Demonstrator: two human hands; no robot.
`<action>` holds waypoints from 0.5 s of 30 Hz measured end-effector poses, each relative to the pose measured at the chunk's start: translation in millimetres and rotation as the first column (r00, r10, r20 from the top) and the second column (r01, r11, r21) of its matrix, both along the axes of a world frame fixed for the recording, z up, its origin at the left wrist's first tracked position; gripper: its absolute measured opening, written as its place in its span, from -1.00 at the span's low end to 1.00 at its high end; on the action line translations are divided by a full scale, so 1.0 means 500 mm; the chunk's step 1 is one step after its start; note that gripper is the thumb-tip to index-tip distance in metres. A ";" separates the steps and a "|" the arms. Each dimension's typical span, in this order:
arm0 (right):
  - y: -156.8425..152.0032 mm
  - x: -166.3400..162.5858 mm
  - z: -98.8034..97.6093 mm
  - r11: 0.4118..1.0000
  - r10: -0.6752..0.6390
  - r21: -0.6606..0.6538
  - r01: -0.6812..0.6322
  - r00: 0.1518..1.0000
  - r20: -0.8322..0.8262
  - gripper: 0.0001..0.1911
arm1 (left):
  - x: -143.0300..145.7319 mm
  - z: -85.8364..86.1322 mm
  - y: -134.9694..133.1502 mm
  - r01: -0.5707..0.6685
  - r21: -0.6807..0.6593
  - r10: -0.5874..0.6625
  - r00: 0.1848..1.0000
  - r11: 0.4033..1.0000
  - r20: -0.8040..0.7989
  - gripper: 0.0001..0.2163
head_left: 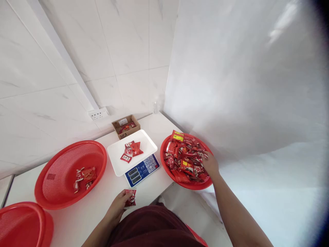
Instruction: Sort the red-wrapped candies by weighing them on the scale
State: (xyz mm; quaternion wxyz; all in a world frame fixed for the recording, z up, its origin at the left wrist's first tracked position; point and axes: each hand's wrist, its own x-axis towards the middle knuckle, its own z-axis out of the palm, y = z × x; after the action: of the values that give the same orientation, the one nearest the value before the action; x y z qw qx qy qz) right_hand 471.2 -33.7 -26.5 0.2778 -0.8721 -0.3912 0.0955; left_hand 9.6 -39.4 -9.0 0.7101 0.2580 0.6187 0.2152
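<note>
My left hand (118,203) pinches a small red snack packet (130,198) just in front of the scale. At the right, my right hand (210,164) reaches over the rim of a red plastic basket (164,171) heaped with red snack packets (187,166). Its fingers are bent down onto the packets at that side, and whether one is gripped I cannot make out. Between the baskets stands a digital scale (142,170) with a white tray (115,157). Several red packets (131,150) lie together on the tray.
A red basket (55,202) at the left holds a few packets and small wrapped pieces. Part of another red basket (47,226) shows at the lower left. Behind the scale sits an open cardboard box (125,126). White sheeting (244,103) hangs beside the table on the right.
</note>
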 end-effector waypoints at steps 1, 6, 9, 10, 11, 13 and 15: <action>-0.003 0.004 -0.004 0.999 0.012 -0.048 -0.011 0.999 0.030 -0.55 | 0.000 -0.001 0.000 0.001 -0.003 -0.001 1.000 1.000 -0.004 -0.54; -0.017 -0.002 -0.013 0.957 0.101 -0.280 -0.070 0.990 0.098 -0.50 | 0.001 0.004 -0.001 0.004 -0.004 -0.004 1.000 1.000 0.018 -0.53; -0.021 -0.006 -0.005 0.957 0.046 -0.289 -0.025 0.997 0.066 -0.53 | 0.005 0.013 -0.001 0.008 -0.001 -0.008 1.000 1.000 0.024 -0.54; -0.022 -0.004 -0.005 0.958 0.032 -0.285 -0.014 0.998 0.059 -0.51 | 0.007 0.016 -0.001 0.007 0.003 -0.007 1.000 1.000 0.021 -0.54; -0.024 -0.001 -0.006 0.960 0.032 -0.279 -0.015 0.998 0.054 -0.50 | 0.009 0.019 -0.002 0.003 0.010 -0.004 1.000 1.000 0.017 -0.55; -0.028 0.008 -0.017 0.962 0.066 -0.267 -0.052 0.997 0.045 -0.46 | 0.013 0.024 -0.004 -0.008 0.019 0.008 1.000 1.000 0.004 -0.56; -0.031 0.019 -0.037 0.956 0.179 -0.242 -0.164 0.983 0.039 -0.40 | 0.015 0.028 -0.006 -0.022 0.023 0.022 1.000 0.999 0.004 -0.56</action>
State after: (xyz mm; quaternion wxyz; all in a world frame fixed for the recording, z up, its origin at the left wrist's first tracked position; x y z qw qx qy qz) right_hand 480.8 -49.3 -44.9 0.1500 -0.8643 -0.4595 0.1388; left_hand 16.9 -42.1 5.0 0.7058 0.2591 0.6176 0.2308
